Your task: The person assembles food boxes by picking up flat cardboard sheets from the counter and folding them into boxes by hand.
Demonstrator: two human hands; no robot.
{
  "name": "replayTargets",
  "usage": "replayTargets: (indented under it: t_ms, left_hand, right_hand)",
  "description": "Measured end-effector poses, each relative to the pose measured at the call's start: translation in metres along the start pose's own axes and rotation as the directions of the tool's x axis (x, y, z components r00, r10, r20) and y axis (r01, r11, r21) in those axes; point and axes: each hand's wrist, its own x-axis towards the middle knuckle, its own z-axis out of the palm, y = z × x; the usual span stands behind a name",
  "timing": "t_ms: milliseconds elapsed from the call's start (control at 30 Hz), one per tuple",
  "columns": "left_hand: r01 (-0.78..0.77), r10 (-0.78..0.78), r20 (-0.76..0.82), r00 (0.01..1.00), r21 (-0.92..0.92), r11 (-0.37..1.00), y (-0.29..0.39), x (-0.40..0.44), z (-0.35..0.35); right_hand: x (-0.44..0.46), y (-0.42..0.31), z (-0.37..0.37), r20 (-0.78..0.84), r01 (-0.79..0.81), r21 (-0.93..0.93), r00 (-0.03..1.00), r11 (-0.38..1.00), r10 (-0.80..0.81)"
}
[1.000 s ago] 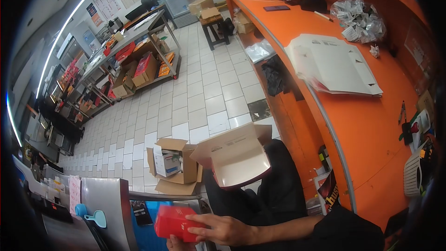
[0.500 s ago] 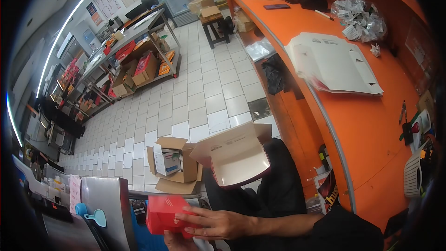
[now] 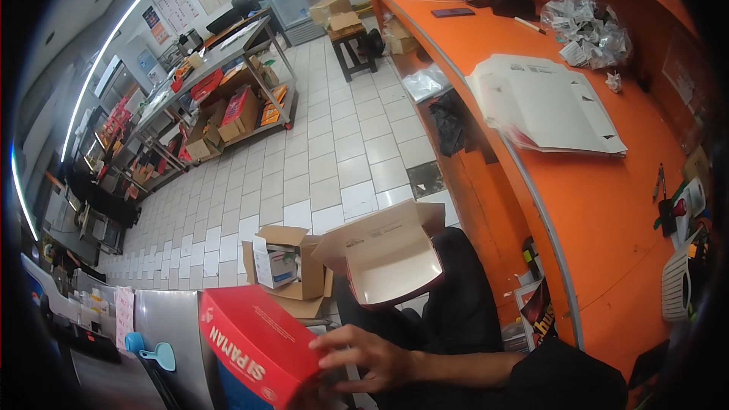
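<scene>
A red cardboard box with white "SIPAMAN" lettering is held up tilted at the lower left, above the steel counter's edge. My right hand is at its near right end, thumb and bent fingers against the box edge. My left hand is not distinguishable; the box and shadow cover the area beneath. On my lap rests an open food carton, pale inside with dark red outer walls, its lid flaps raised.
An open brown carton with small boxes in it stands on the tiled floor. To the right, the orange counter bears a stack of flat white cartons and a bag of crumpled packets. A steel counter stands at left.
The red box has turned so its lettered side shows, and it has come up and closer. My right hand has slid from its top face to its end. My left fingers have gone out of sight.
</scene>
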Motion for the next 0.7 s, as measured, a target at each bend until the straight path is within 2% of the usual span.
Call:
replayTargets:
  t_ms: [67, 100, 133, 167, 200, 233, 300, 333, 367, 400, 433, 467, 500, 533, 567, 600, 633, 667, 700]
  left_hand:
    - [-0.296, 0.226, 0.244, 0.943, 0.309, 0.904, 0.015, 0.020, -0.015]
    - [-0.448, 0.293, 0.383, 0.876, 0.421, 0.789, 0.026, 0.029, -0.017]
    - [-0.449, 0.294, 0.383, 0.876, 0.421, 0.788, 0.037, 0.039, -0.014]
    - [-0.560, 0.299, 0.515, 0.803, 0.481, 0.675, 0.052, 0.053, -0.007]
    - [-0.665, 0.278, 0.639, 0.717, 0.510, 0.545, 0.059, 0.059, -0.003]
    - [-0.665, 0.250, 0.632, 0.734, 0.596, 0.450, 0.055, 0.056, -0.003]
    - [-0.699, 0.242, 0.672, 0.700, 0.575, 0.425, 0.054, 0.063, -0.001]
    - [-0.729, 0.231, 0.709, 0.667, 0.556, 0.398, 0.052, 0.067, -0.003]
    - [-0.729, 0.233, 0.708, 0.667, 0.555, 0.401, 0.041, 0.072, -0.010]
    - [-0.777, 0.234, 0.769, 0.594, 0.473, 0.416, 0.019, 0.079, -0.021]
    - [-0.817, 0.238, 0.824, 0.514, 0.386, 0.429, -0.002, 0.083, -0.025]
    - [-0.817, 0.241, 0.823, 0.514, 0.384, 0.431, -0.020, 0.081, -0.018]
    - [-0.705, 0.345, 0.625, 0.700, 0.529, 0.473, -0.037, 0.076, -0.006]
    - [-0.559, 0.423, 0.373, 0.826, 0.637, 0.531, -0.054, 0.072, 0.007]
    - [-0.457, 0.401, 0.243, 0.883, 0.638, 0.620, -0.072, 0.072, 0.020]
    - [-0.352, 0.365, 0.111, 0.924, 0.619, 0.702, -0.090, 0.072, 0.037]
    - [-0.242, 0.282, -0.048, 0.958, 0.388, 0.889, -0.103, 0.070, 0.060]
    - [-0.174, 0.190, -0.205, 0.960, 0.093, 0.980, -0.116, 0.068, 0.084]
    - [-0.085, 0.063, -0.247, 0.967, -0.079, 0.993, -0.108, 0.069, 0.108]
  right_hand:
    - [0.014, -0.011, -0.023, 0.010, -0.226, 0.188, 0.974, 0.956, 0.228]
    - [0.012, -0.005, -0.035, 0.023, -0.292, 0.155, 0.956, 0.944, 0.292]
    - [0.015, -0.008, -0.039, 0.024, -0.291, 0.156, 0.957, 0.944, 0.291]
    - [0.018, -0.013, -0.041, -0.143, -0.368, 0.327, 0.891, 0.870, 0.430]
    - [0.021, -0.016, -0.046, -0.275, -0.395, 0.499, 0.772, 0.771, 0.573]
    - [0.019, -0.013, -0.060, -0.276, -0.395, 0.497, 0.772, 0.773, 0.572]
    - [0.011, -0.007, -0.096, 0.103, -0.646, 0.420, 0.731, 0.637, 0.674]
    - [0.015, -0.012, -0.103, 0.100, -0.647, 0.417, 0.731, 0.638, 0.675]
    - [0.021, -0.020, -0.108, 0.166, -0.806, 0.240, 0.584, 0.542, 0.795]
    - [0.023, -0.026, -0.111, 0.195, -0.912, 0.047, 0.408, 0.407, 0.892]
    - [0.017, -0.022, -0.113, 0.166, -0.895, 0.015, 0.442, 0.446, 0.882]
    - [0.007, -0.018, -0.113, 0.164, -0.895, 0.012, 0.441, 0.445, 0.883]
    - [-0.006, -0.013, -0.112, 0.076, -0.893, 0.093, 0.448, 0.441, 0.891]
    - [-0.017, -0.007, -0.111, -0.009, -0.881, 0.174, 0.446, 0.441, 0.895]
    - [-0.027, 0.001, -0.110, -0.135, -0.880, 0.024, 0.468, 0.475, 0.873]
    - [-0.033, 0.005, -0.108, -0.133, -0.879, 0.025, 0.470, 0.477, 0.873]
    - [-0.038, 0.007, -0.107, -0.270, -0.848, -0.062, 0.523, 0.527, 0.809]
    - [-0.042, 0.010, -0.107, -0.395, -0.814, -0.159, 0.571, 0.559, 0.719]
    - [-0.048, 0.016, -0.111, -0.457, -0.807, -0.218, 0.581, 0.548, 0.674]
